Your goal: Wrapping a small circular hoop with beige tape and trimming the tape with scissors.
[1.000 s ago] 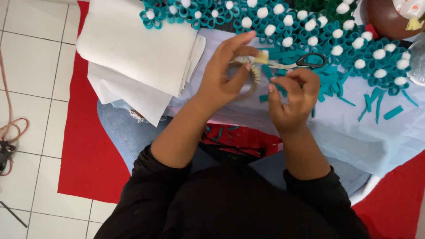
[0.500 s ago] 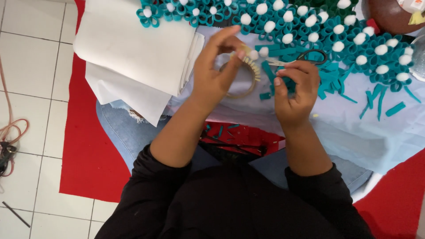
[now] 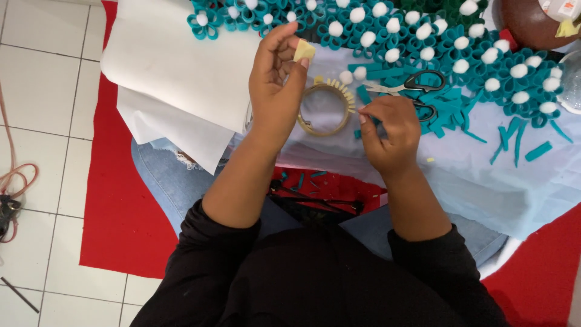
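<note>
While the left hand [image 3: 275, 85] lifts, fingers pinching a yellow scrap [image 3: 304, 50], the right hand [image 3: 390, 130] stays curled shut.

Small pale yellow tape piece [image 3: 304, 50] pinched upright; tape ring [image 3: 325, 109] lies flat on cloth

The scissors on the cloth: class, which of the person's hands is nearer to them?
Right. The right hand sits just below the scissors, almost touching their handles. The left hand is farther off, beyond the tape ring, holding a small yellow piece.
</note>
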